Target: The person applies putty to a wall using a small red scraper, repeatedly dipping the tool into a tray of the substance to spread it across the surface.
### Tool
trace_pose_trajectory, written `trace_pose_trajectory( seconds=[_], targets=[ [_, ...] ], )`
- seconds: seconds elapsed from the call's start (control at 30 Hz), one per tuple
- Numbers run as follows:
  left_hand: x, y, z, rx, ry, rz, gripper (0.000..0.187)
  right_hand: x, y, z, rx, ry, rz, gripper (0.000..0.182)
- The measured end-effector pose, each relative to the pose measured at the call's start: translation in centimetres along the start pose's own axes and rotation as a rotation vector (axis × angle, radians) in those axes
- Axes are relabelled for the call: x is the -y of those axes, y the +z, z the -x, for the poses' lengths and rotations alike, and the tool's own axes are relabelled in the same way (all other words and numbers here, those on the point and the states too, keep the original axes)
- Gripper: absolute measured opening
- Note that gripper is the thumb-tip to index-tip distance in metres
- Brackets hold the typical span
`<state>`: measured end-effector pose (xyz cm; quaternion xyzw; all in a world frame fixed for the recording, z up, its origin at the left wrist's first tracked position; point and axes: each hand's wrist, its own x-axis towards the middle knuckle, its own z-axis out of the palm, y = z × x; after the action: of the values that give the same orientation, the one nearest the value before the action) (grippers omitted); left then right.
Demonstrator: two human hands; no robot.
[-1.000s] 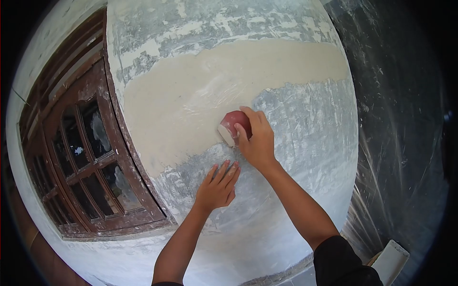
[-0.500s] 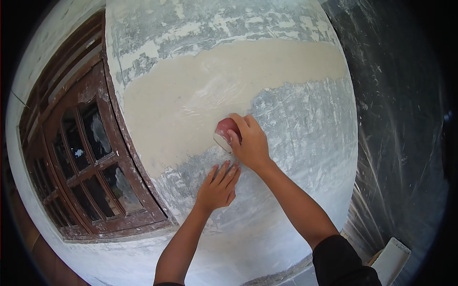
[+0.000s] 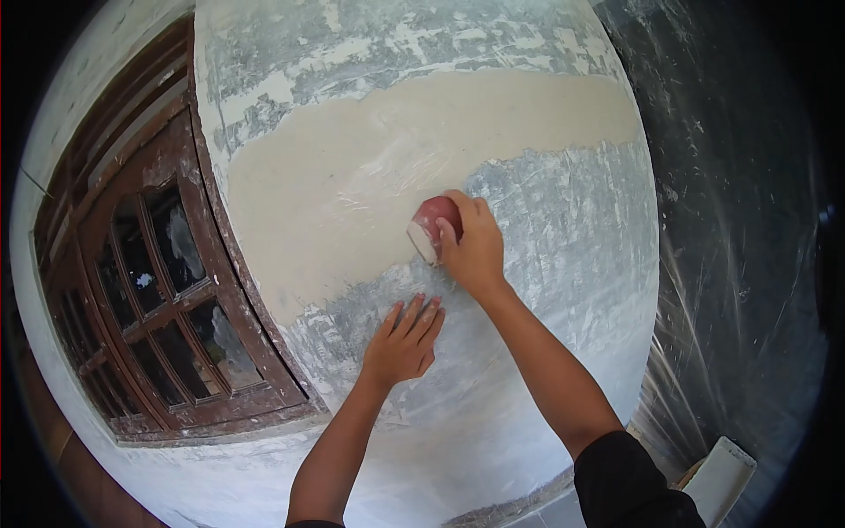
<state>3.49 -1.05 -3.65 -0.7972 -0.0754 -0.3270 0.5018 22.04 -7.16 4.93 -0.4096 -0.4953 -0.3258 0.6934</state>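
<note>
A small red putty spreader (image 3: 435, 214), its lower edge coated with pale putty, is in my right hand (image 3: 477, 250). My fingers and thumb are wrapped round it, and it lies against the wall (image 3: 563, 229) at the lower border of a wide cream putty patch (image 3: 308, 202). Below and to the left, my left hand (image 3: 401, 345) rests on the bare grey wall, fingers stretched out and holding nothing. Glossy streaks mark the middle of the patch.
A brown wooden window (image 3: 211, 317) with glass panes is set in the wall at left. Dark plastic-like sheeting (image 3: 731, 220) covers the right side. A white-edged, box-like object (image 3: 720, 480) stands low at the right.
My right hand has moved the putty spreader a short way up and to the right along the wall. The left hand has stayed in nearly the same place.
</note>
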Motion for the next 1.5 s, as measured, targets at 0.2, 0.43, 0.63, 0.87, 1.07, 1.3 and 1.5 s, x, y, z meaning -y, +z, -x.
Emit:
trace_pose_trajectory(
  seconds=[0.2,0.43,0.63,0.87,1.07,1.3,1.5],
  targets=[
    [-0.1,0.2,-0.1,-0.015,-0.007,-0.005,0.047,-1.0,-3.2,-1.4,-0.209,0.033,0.048,0.039],
    [-0.1,0.1,-0.1,-0.014,-0.008,0.006,0.046,0.3,0.7,-1.0,-0.042,0.012,0.018,0.039],
    [-0.4,0.5,-0.1,-0.025,-0.005,-0.001,0.044,0.8,-1.7,-1.2,-0.193,0.032,0.016,0.038],
    [-0.1,2.1,1.4,0.0,-0.012,0.039,0.046,6.5,3.8,0.6,0.143,-0.122,-0.128,0.037],
    [-0.3,0.5,0.0,-0.03,-0.002,-0.012,0.042,-2.5,-2.2,-2.7,-0.221,0.163,0.128,0.037],
    [-0.3,0.5,0.1,-0.028,-0.001,-0.015,0.043,-0.2,-1.1,-1.3,-0.029,-0.044,-0.059,0.04],
    [-0.3,0.8,0.1,-0.049,-0.007,0.018,0.042,-4.3,-3.8,-1.1,-0.27,0.136,0.104,0.04]
  ],
)
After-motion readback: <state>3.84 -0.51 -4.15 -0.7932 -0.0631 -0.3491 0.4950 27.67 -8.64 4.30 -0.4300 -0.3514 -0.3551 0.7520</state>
